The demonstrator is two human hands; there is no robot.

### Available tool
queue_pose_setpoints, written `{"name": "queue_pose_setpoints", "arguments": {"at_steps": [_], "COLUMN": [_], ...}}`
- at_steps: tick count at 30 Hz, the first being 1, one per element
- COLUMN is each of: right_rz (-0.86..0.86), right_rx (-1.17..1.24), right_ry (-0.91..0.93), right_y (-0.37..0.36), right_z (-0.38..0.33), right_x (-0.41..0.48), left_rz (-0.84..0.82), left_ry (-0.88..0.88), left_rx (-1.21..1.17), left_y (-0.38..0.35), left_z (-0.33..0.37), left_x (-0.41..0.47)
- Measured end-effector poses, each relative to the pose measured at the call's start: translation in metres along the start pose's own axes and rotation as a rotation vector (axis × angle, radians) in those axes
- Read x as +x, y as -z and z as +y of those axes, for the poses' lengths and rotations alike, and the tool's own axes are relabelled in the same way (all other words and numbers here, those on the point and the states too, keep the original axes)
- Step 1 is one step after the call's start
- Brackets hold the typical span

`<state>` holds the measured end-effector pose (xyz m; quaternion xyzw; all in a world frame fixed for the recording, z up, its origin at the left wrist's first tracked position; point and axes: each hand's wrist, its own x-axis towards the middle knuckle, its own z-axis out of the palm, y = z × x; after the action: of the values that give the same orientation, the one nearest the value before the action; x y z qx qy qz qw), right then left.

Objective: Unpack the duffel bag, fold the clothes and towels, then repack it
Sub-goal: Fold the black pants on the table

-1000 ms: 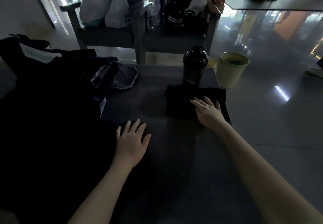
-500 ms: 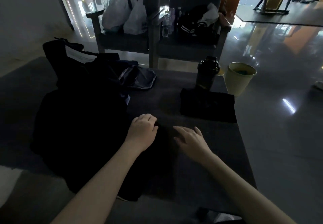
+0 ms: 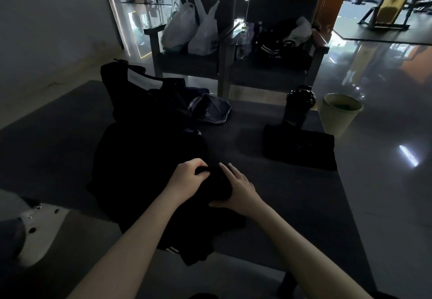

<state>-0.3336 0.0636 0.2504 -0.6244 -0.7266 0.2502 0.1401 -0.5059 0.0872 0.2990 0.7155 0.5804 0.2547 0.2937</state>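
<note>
The left hand is curled shut on a fold of the black garment; the right hand lies open and flat on the same cloth, just beside it. The garment spreads toward the worktop's left edge, the duffel bag behind it. Bare surface runs from the hands to the near-right corner. A folded dark cloth and black bottle sit by the far-right corner.

Black garment with white stripes at its hem, black folded cloth right of it, black bottle behind that cloth, pale yellow-green bin right of the bottle, dark grey table, white plastic bags.
</note>
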Motion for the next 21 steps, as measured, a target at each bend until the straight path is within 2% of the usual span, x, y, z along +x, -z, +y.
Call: {"name": "queue_pose_setpoints", "arguments": {"at_steps": [4, 6, 7, 10, 11, 13, 17, 21], "right_rz": [0.090, 0.147, 0.179, 0.241, 0.246, 0.270, 0.313, 0.364], "right_rx": [0.086, 0.057, 0.039, -0.013, -0.009, 0.022, 0.044, 0.007], "right_ry": [0.078, 0.087, 0.079, 0.008, -0.032, -0.113, -0.234, -0.334], "right_y": [0.006, 0.013, 0.017, 0.033, 0.039, 0.051, 0.065, 0.072], "right_z": [-0.006, -0.006, -0.004, 0.010, 0.015, 0.028, 0.044, 0.049], "right_x": [0.002, -0.002, -0.005, -0.016, -0.021, -0.030, -0.042, -0.051], "left_rz": [0.001, 0.038, 0.064, 0.098, 0.076, -0.018, -0.288, -0.348], "left_ry": [-0.008, -0.013, -0.031, -0.081, -0.074, -0.009, 0.160, 0.189], "left_rx": [-0.136, -0.091, 0.007, 0.540, 0.669, 0.762, 0.719, 0.732], "left_y": [0.000, 0.006, 0.011, 0.032, 0.039, 0.052, 0.058, 0.046], "left_z": [0.011, 0.014, 0.013, 0.001, -0.004, -0.017, -0.043, -0.059], "left_x": [-0.003, -0.006, -0.007, -0.009, -0.009, -0.010, -0.011, -0.010]}}
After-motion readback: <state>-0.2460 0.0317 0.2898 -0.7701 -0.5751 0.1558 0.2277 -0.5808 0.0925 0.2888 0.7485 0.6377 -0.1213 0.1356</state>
